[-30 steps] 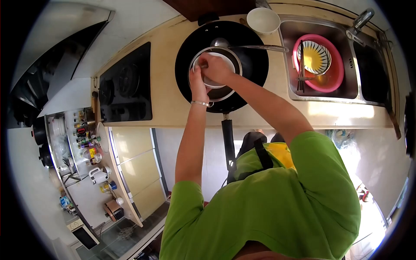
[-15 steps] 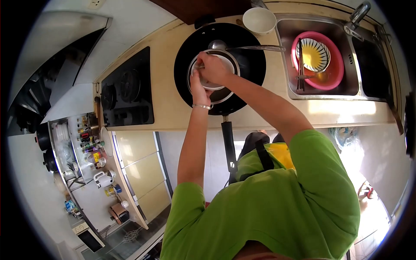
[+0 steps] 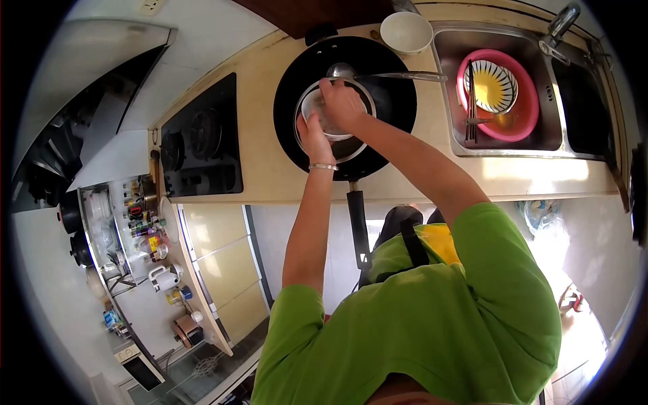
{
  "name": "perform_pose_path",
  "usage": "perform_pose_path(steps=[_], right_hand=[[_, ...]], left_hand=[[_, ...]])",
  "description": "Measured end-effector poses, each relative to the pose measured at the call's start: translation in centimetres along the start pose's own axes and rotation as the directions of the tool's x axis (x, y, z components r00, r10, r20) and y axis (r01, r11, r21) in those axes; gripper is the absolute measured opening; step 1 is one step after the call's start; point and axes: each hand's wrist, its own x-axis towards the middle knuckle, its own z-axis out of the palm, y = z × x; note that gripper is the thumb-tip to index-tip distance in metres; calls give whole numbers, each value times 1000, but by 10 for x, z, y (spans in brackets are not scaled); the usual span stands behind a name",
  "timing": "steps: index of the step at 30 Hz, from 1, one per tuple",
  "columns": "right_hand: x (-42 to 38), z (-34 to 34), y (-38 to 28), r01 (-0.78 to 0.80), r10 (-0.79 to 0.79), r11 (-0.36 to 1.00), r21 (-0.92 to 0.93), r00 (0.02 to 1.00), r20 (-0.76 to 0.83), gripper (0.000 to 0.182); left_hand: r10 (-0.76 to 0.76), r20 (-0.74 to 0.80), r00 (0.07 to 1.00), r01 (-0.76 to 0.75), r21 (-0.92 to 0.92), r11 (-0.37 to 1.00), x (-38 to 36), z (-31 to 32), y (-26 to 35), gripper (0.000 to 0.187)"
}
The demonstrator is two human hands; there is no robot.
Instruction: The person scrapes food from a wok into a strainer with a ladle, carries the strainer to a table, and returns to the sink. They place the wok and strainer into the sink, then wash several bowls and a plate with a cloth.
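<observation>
Over the black wok (image 3: 398,125) both my hands are at a small white bowl (image 3: 312,104), which sits in or just above a round metal basin (image 3: 299,138) in the wok. My left hand (image 3: 314,140), with a bracelet at its wrist, grips the near left side of the bowl. Bent fingers of my right hand (image 3: 343,106) reach across the bowl and close at its far rim; their tips are partly hidden. A metal ladle (image 3: 412,75) lies across the wok behind my hands, its head beside the basin.
Another white bowl (image 3: 406,32) stands behind the wok. To the right, a sink (image 3: 550,128) holds a pink basin (image 3: 530,118) with a striped bowl (image 3: 506,81) and chopsticks (image 3: 472,128). A cooktop (image 3: 202,169) is left; the wok handle (image 3: 358,226) overhangs the counter edge.
My right hand has shifted slightly right, its fingers drawn back from the bowl's left side. More of the white bowl's left interior shows. My left hand has moved slightly right.
</observation>
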Motion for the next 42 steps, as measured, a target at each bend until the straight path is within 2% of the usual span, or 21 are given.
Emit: perform_pose_path(steps=[1,2,4,8,10,11,13,15,17,21,23,24,25,27,29,31,33,35,39,41,42], right_hand=[[-1,2,0,-4,4,1000,5,1000,4,20],[-1,6,1,50,-67,974,221,995,70,20],[-2,11,5,93,-233,851,517,949,213,21],[-16,-12,8,148,-324,916,373,821,470,24],[-19,-20,6,192,-138,980,-44,829,542,22],[-17,-14,8,191,-137,981,-45,829,542,22],[-8,3,13,199,-135,942,-270,961,240,22],[-5,6,7,177,-144,955,-236,978,148,24],[-3,8,3,125,-135,963,239,990,28,16],[-11,7,6,115,-275,851,513,929,248,22],[-16,-3,13,99,-278,934,342,802,529,27],[-20,-7,12,184,-233,972,145,826,513,22],[-18,-6,12,187,-235,972,144,825,514,22],[-13,0,12,201,-133,959,-200,942,309,22],[-7,7,12,206,-168,963,-175,964,208,20],[-5,13,7,135,-131,990,45,988,-80,16],[-4,10,1,135,-127,978,160,990,-58,20],[-5,10,-1,41,-131,870,492,980,150,20],[-17,9,6,75,-348,794,603,869,351,28],[-23,3,16,68,-366,808,586,836,408,27],[-25,1,20,191,-396,876,442,809,435,25]], left_hand=[[-120,-22,993,118,-55,991,-5,2,4,43],[-235,-37,971,230,-115,966,-9,4,11,43],[-180,5,984,178,-160,971,7,-10,-5,41],[81,-32,996,-81,-6,997,12,-14,-7,38],[225,-50,973,-214,170,962,9,-11,-4,38],[225,-50,973,-214,169,962,7,-11,-3,38],[194,-14,981,-190,147,971,3,-10,-1,39],[132,-27,991,-130,59,990,-1,-7,-2,40],[-93,20,995,95,-165,982,3,-9,-4,41],[-69,39,997,74,-125,989,14,-22,-9,42],[76,29,997,-75,-19,997,14,-21,-5,43],[150,1,989,-149,124,981,13,-19,-1,41],[151,-2,989,-150,123,981,10,-17,2,41],[146,-6,989,-142,183,973,5,-12,8,41],[122,-34,992,-118,97,988,10,-14,-3,40],[-57,48,997,61,-96,993,9,-15,-4,41],[-165,61,984,173,-164,971,-2,-12,11,41],[-267,80,960,278,-226,934,-3,-14,15,42],[-123,210,970,177,-263,948,15,-32,-1,43],[141,189,972,-136,-40,990,18,-32,-2,40],[255,200,946,-274,76,959,19,-31,2,37]])
